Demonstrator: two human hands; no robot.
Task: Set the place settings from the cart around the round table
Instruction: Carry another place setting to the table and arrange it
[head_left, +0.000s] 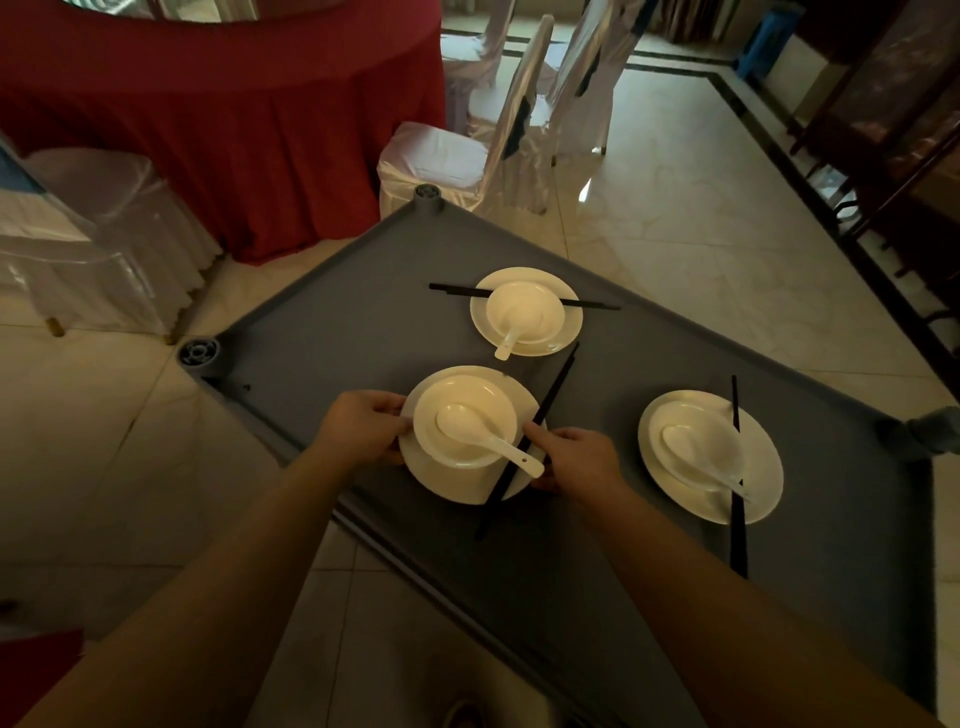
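Observation:
Three place settings lie on the grey cart, each a white plate with a bowl, a spoon and black chopsticks. My left hand grips the left rim of the nearest plate. My right hand grips that plate's right rim, thumb beside the chopsticks lying across it. Its bowl holds a white spoon. A second setting sits farther back and a third lies to the right. The round table with a red cloth stands at the upper left.
A white-covered chair stands just past the cart's far corner, with more chairs behind it. Another covered chair is at the left by the table. Tiled floor opens to the right; dark wooden furniture lines the right edge.

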